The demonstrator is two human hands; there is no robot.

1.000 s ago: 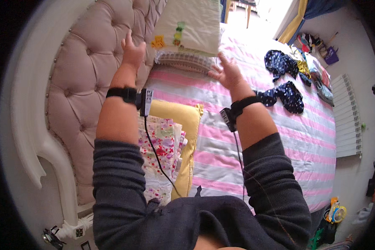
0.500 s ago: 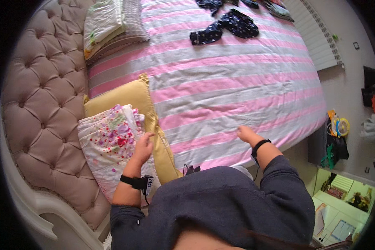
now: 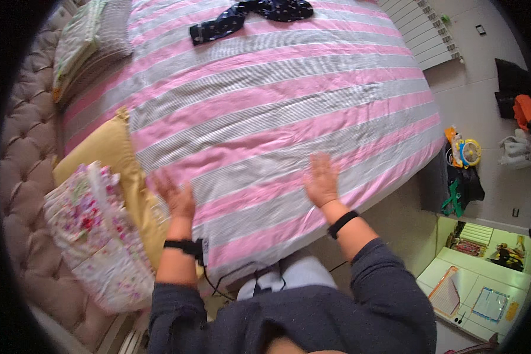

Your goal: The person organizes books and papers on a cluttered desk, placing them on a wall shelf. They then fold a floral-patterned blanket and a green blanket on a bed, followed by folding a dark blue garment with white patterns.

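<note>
A pink, grey and white striped cover is spread over the bed. Over its near part, beside the yellow pillow, is my left hand, fingers apart and holding nothing. My right hand is stretched out over the cover farther right, palm down and empty; whether either hand touches the cloth I cannot tell. At the left lies the yellow pillow with a ruffled edge. A folded white cloth with red and purple flowers rests on it and hangs toward the bed's near side.
The tufted headboard runs along the left. A second pillow bears a folded pale cloth at the far left. Dark patterned clothing lies at the far side. A yellow toy-like round object and bags stand off the right edge.
My hands have opened and spread over the cover, both shifted left in view. The view has turned right, so the bed, pillows and clothing appear farther left.
</note>
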